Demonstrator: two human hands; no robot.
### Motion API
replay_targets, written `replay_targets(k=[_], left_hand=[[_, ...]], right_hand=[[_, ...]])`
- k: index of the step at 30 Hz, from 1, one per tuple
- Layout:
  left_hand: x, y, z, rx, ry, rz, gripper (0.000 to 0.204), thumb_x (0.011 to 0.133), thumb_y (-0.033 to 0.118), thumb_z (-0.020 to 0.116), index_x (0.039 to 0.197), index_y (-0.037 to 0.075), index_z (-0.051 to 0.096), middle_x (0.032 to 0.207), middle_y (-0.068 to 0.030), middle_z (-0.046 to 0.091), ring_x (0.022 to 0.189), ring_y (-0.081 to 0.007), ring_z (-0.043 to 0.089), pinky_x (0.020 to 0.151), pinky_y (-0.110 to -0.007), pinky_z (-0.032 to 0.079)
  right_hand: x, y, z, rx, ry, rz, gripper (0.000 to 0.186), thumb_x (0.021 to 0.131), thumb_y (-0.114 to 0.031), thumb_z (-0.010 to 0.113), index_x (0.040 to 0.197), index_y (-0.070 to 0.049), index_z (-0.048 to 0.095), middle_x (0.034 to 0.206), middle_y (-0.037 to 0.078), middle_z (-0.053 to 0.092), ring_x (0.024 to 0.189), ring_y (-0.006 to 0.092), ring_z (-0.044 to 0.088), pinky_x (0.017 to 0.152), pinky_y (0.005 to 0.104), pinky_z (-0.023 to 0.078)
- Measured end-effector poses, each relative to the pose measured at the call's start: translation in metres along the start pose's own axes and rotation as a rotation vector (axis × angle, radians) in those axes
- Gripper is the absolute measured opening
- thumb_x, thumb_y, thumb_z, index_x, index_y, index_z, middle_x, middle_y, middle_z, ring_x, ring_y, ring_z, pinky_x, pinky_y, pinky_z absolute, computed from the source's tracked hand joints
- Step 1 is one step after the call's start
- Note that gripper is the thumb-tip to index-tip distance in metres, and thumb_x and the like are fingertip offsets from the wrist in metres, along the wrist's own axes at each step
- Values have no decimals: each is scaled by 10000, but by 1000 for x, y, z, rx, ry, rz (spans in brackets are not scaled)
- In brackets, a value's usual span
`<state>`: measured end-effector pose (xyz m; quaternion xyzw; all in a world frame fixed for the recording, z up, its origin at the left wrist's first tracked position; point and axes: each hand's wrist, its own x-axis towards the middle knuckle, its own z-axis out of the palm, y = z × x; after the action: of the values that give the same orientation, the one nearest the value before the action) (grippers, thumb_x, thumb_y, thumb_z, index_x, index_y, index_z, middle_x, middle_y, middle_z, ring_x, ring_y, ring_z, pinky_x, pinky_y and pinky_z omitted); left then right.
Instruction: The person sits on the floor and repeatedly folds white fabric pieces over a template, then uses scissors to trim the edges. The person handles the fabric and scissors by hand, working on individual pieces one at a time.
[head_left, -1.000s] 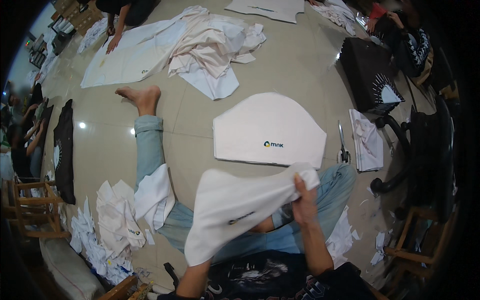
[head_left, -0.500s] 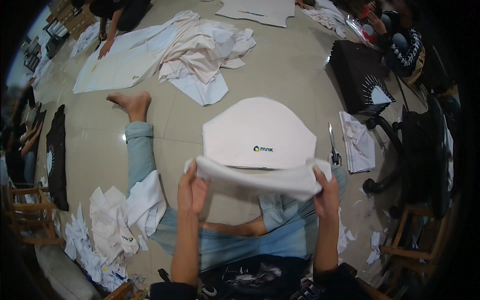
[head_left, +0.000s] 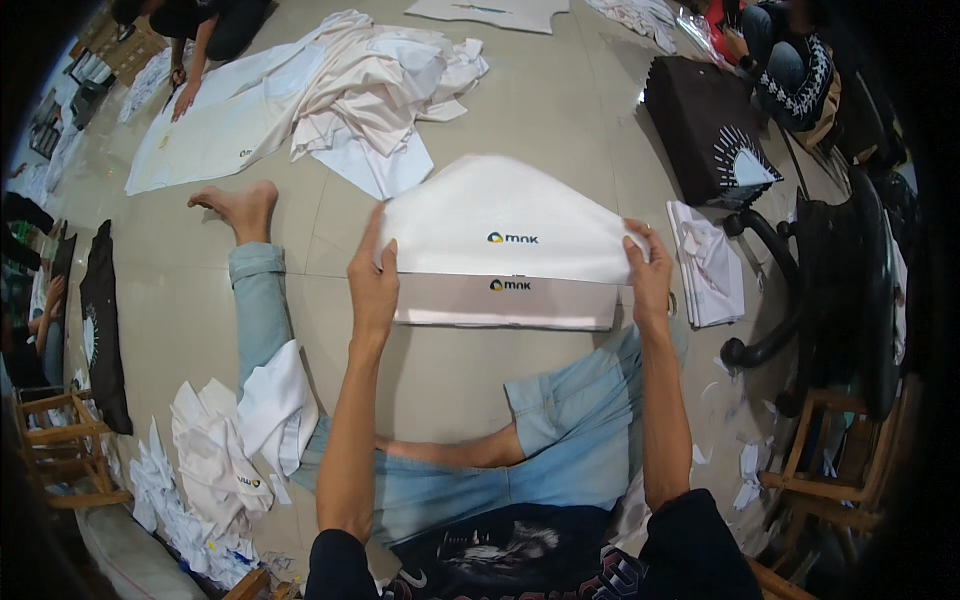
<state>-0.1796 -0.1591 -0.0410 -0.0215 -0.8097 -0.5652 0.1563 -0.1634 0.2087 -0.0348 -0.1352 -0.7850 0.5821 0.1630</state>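
Between my two hands a white cut fabric piece (head_left: 510, 210) is stretched out, curved along its far edge and bearing a small printed logo. My left hand (head_left: 373, 270) pinches its left corner, thumb on top. Its right corner is gripped by my right hand (head_left: 648, 265). Beneath the held piece, a stack of like fabric pieces (head_left: 505, 305) lies on the floor, its near strip and a matching logo showing. The rest of the stack is hidden under the held piece.
Crumpled white cloth (head_left: 220, 450) and scraps (head_left: 175, 510) lie at my left. Folded white fabric (head_left: 707, 265), a black wheeled chair (head_left: 790, 290) and a dark brown box-shaped bag (head_left: 705, 130) stand right. Ahead, a person's hand (head_left: 187, 98) rests on spread white fabric (head_left: 215, 140).
Both hands have moved forward and away from my lap. The fabric piece, earlier blurred and bunched, is now spread flat over the stack, logo showing. The view has shifted slightly.
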Motion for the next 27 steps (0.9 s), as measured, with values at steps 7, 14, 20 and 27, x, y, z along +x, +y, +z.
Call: replay_targets(k=[7,14,20,27], left_hand=[[-51,-66,30,215,-187,-201,567,923,-49,463,1470,-73,316,1505,-300,346,1273,-423,503,988,-391,482],[-63,-56,30,236,-206,-251,597,936,-41,459,1496,-66,253,1502,-282,360,826,-282,638,610,-322,571],[-65,-68,29,228,-195,-274,634,927,28,524,1489,-86,253,1529,-312,286,1177,-433,575,850,-411,546],[-92,-21,-26,363,6,-299,748,881,153,657,1499,-21,273,1576,-275,198,1394,-432,338,1124,-456,333]], right_hand=[[-16,91,11,-511,-97,-153,384,854,-4,572,1235,30,607,1165,234,609,1058,382,604,917,404,474],[-36,81,9,-738,-80,-183,403,847,3,562,1249,29,579,1237,238,565,1093,430,574,921,442,482],[-36,79,10,-758,-130,-118,433,850,-23,579,1281,17,562,1283,237,548,1137,426,561,950,435,480],[-36,92,-9,-1016,73,-445,439,895,-133,642,1310,-8,571,1462,254,416,1364,394,404,1114,452,361]])
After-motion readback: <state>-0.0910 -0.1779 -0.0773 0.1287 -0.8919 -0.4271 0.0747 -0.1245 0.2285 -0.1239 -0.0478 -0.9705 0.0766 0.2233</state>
